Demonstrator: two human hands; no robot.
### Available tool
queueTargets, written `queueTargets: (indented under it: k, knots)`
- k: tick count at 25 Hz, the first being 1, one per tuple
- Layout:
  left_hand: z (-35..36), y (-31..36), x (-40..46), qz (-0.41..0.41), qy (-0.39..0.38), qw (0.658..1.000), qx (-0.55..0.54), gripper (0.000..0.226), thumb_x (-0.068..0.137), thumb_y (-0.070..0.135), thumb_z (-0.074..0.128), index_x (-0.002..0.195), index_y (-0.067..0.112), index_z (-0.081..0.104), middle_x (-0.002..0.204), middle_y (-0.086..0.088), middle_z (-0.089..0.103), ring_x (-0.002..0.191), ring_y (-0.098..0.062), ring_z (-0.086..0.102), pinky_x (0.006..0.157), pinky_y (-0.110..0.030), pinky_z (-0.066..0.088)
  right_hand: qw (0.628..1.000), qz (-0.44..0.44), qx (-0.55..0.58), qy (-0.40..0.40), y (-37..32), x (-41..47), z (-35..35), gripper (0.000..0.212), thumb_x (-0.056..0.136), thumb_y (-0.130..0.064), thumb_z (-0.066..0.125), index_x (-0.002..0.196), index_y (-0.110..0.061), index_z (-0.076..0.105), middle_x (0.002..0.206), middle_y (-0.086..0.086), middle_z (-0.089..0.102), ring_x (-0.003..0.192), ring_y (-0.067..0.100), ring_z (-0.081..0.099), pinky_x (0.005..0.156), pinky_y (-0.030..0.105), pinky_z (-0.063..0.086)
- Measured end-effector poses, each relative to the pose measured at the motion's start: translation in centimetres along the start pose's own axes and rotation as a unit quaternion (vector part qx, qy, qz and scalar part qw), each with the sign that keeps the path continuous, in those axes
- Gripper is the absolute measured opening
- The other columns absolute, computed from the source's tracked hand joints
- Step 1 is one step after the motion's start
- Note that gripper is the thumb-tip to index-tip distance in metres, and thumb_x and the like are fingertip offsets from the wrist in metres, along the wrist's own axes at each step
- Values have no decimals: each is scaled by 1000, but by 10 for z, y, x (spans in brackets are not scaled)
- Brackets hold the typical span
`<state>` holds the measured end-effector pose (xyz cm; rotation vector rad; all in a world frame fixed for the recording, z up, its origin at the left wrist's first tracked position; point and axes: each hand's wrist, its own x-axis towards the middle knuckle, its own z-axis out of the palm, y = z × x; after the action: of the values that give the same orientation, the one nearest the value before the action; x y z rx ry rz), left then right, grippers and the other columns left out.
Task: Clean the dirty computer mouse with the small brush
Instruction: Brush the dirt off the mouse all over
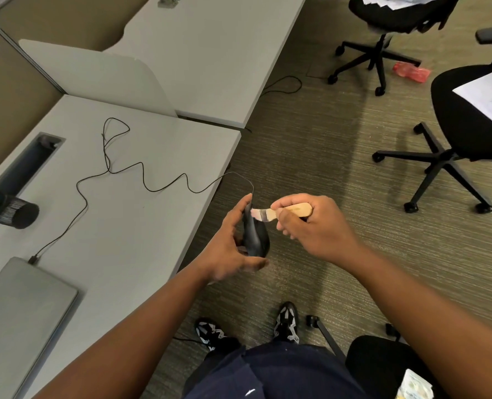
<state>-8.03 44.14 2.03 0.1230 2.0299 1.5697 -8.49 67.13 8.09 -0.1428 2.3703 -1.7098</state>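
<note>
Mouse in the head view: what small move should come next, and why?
Probably a short stroke of the brush down the mouse toward its rear. The right hand holds the wooden handle with the bristles meeting the mouse's cable end, while the left hand grips the mouse over the floor, so dirt would fall clear of the desk.

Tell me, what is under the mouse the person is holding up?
Below the mouse is only carpet; it hangs in the air beside the desk. The left hand hides its far side.

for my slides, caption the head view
Left hand holds mouse; right hand brushes it with small brush.
</note>
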Motion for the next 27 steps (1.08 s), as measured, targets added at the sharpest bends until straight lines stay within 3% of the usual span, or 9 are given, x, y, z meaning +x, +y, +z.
queueTargets:
  k: [3,5,7,10,12,16,21,24,27]
  knots:
    - [-2,0,0,19,8,999,28,130,72,10,96,161,62,16,163,24,20,149,-21,41,105,-40,59,999,25,7,-31,-3,-5,-2,15,89,-30,62,87,-29,77,71,-3,78,63,17,72,60,44,59]
    - [-2,-1,1,22,9,1000,19,128,74,6,95,162,59,20,160,20,23,143,-20,47,97,-30,61,998,26,-1,-54,-5,-7,-4,16,85,-26,61,84,-28,77,69,-1,77,64,30,72,57,49,57]
    - [-2,-2,2,21,14,1000,-3,126,73,-2,93,161,57,25,160,12,27,133,-29,57,89,-30,62,997,22,-13,-79,-5,-8,-6,17,84,-24,61,82,-29,76,68,0,76,62,34,69,53,44,54]
    - [-3,-2,3,8,17,999,-34,123,71,-7,93,158,56,33,162,1,29,122,-37,67,87,-36,64,990,14,-49,-131,-1,-13,-7,17,86,-22,61,82,-27,76,66,5,73,48,10,54,44,22,41]
    - [-4,-1,2,2,11,999,-53,121,70,-7,94,155,57,36,163,-4,31,122,-38,68,88,-38,64,991,-3,-46,-129,1,-15,-7,17,87,-22,60,83,-25,76,62,3,70,46,3,49,43,18,36]
    - [-5,-1,4,-2,-1,997,-73,122,70,-9,92,155,56,34,163,-2,29,123,-33,68,88,-36,63,997,-60,9,-49,1,-13,-9,14,96,-23,65,96,-29,78,74,0,74,54,11,57,49,22,43]
    - [-7,-2,5,-5,4,997,-77,122,69,-11,88,153,59,34,152,2,40,112,-28,74,78,-37,63,991,-28,-9,-133,6,-17,-5,18,93,-28,60,95,-27,78,71,8,70,52,7,50,47,20,38]
    - [-10,-4,6,-11,-4,998,-68,126,69,-10,90,154,61,30,148,5,40,115,-28,73,79,-37,64,991,-24,0,-130,8,-19,-6,18,90,-24,59,88,-27,77,66,8,66,49,6,47,45,20,35]
    - [-12,-5,7,-17,-9,997,-72,129,66,0,98,154,62,28,151,4,39,119,-27,71,86,-37,63,997,-43,36,-56,8,-15,-7,18,91,-20,61,89,-28,77,68,11,71,51,28,54,46,30,40]
